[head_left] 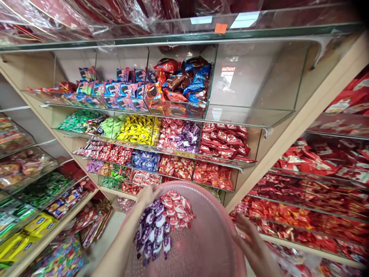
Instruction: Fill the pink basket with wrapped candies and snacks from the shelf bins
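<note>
Candy shelves (253, 92) fill the frame. Lower centre, our left hand (148, 194) grips the basket (207, 238) at its far rim; purple and red candies (163, 225) cover its left part, rest bare. Lower right, our right hand (249, 236) sits at the rim, fingers spread, blurry.

The pink basin (207, 238) is plastic, its wall a fine perforated mesh, its rim smooth and faintly shiny. The purple-and-white sweets (154, 231) and red-and-white sweets (178, 209) in it wear glossy film wrappers. The shelves (250, 115) are clear glass, set in a matt, pale wooden frame (305, 111). Overhead, crinkled cellophane (86, 15) glints.
</note>
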`<state>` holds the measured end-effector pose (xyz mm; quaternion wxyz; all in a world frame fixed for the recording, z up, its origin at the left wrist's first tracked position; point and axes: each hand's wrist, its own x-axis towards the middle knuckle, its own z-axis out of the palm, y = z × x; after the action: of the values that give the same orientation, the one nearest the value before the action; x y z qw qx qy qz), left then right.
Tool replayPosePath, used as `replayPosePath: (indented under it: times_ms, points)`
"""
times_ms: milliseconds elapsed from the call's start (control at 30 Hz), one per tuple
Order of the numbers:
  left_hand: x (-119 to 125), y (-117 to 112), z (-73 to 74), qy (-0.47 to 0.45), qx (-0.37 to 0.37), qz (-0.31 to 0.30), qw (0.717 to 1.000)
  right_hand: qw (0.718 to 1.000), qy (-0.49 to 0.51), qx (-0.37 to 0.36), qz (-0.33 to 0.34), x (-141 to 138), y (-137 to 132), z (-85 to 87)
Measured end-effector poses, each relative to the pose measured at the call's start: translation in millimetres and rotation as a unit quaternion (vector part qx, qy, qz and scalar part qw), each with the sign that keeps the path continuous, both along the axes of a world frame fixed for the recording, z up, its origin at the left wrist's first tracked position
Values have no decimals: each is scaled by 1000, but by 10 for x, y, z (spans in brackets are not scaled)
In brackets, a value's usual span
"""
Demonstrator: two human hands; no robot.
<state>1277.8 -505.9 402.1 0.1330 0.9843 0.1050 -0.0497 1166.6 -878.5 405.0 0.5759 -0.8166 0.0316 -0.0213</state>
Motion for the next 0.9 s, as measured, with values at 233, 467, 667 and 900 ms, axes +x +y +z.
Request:
replayPosePath:
  times_ms: [233,467,667,900]
  points:
    - [-74,52,88,9,32,44,998,995,67,57,-35,-401,321,-217]
    - [-116,-73,205,6,48,47,998,980,104,152,-73,-259,265,-182]
    - [-275,-231,226,19,59,57,996,974,130,171,-77,-147,66,144]
    - [-418,-437,353,30,1,42,999,970,176,164,-33,213,-369,377]
